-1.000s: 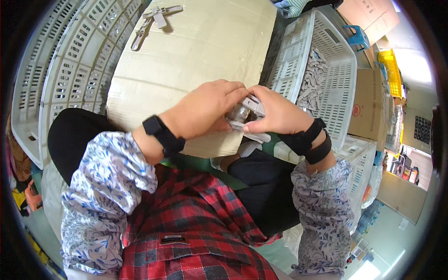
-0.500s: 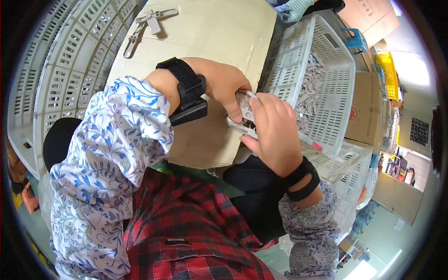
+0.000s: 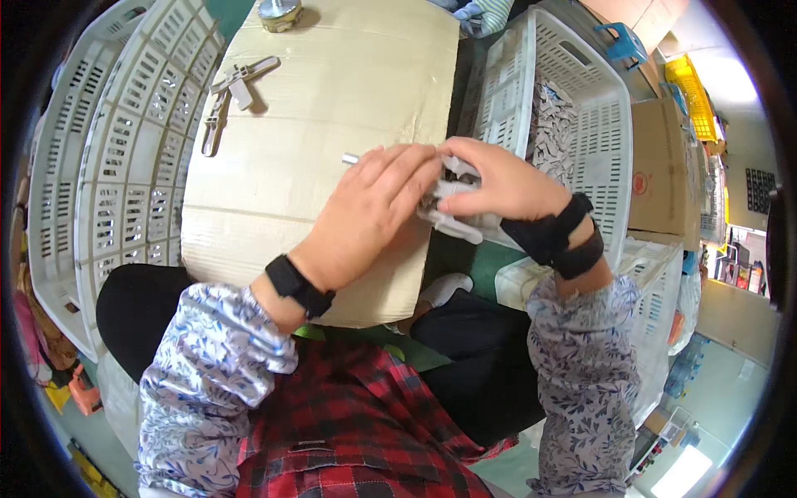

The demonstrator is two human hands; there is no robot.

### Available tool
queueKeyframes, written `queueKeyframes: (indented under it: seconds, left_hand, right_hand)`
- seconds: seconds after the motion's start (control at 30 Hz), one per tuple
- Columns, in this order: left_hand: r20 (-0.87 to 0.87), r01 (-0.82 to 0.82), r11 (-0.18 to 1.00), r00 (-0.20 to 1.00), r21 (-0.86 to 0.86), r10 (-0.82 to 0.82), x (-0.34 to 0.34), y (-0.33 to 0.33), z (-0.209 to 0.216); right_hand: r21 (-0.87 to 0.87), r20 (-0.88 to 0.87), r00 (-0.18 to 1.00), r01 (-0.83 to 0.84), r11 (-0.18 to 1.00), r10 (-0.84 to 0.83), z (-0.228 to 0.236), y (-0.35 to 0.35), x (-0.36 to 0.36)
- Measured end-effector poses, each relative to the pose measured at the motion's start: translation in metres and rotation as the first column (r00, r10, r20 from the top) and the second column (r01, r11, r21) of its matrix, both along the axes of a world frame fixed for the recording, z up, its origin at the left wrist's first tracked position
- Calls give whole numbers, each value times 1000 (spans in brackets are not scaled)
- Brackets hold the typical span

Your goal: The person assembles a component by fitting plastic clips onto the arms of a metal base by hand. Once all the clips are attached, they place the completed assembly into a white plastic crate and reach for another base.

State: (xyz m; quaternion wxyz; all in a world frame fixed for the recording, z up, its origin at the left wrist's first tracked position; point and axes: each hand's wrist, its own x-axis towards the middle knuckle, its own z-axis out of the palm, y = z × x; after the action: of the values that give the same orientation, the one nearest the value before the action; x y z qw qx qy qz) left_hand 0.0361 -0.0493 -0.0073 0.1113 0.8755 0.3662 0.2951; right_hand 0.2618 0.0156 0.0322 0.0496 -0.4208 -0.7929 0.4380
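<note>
My right hand (image 3: 506, 187) pinches a grey plastic part (image 3: 457, 226) between thumb and fingers, just past the cardboard's right edge. The part has arms jutting up and down, with a dark gap in the middle. My left hand (image 3: 378, 212) lies against its left side, fingers together and bent over it; the palm hides what the fingertips grip. A short metal rod end (image 3: 350, 158) sticks out past my left knuckles; I cannot tell whether that hand holds it. Farther left on the cardboard (image 3: 332, 91) lie similar grey-beige plastic pieces (image 3: 237, 90), crossing each other.
A white crate (image 3: 614, 108) with many grey parts (image 3: 552, 124) stands to the right, and tall white crates (image 3: 124, 149) to the left. A round metal piece (image 3: 280, 12) sits at the far edge. Beyond the right crate are a cardboard box (image 3: 656, 170) and a blue stool (image 3: 623, 41).
My left hand has turned from reaching over the part to lying flat along its left side. My right hand has swung round to its right side. The view has shifted, showing the round metal piece.
</note>
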Motion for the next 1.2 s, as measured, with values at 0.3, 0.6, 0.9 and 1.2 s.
queueKeyframes:
  seconds: [0.3, 0.6, 0.9, 1.2]
  left_hand:
    - [27, 153, 940, 988, -304, -152, 5, 71, 3]
    - [-245, 42, 657, 909, -753, -339, 1, 135, 19]
    - [-143, -109, 993, 983, 53, 115, 15, 73, -27]
    - [-144, -24, 967, 989, -254, -14, 10, 83, -13]
  right_hand:
    - [637, -4, 992, 103, 764, -130, 5, -3, -2]
    - [786, 318, 937, -174, 593, -147, 1, -11, -38]
    - [694, 286, 955, -150, 704, -78, -6, 29, -23]
    - [395, 387, 919, -88, 915, -79, 5, 34, -24]
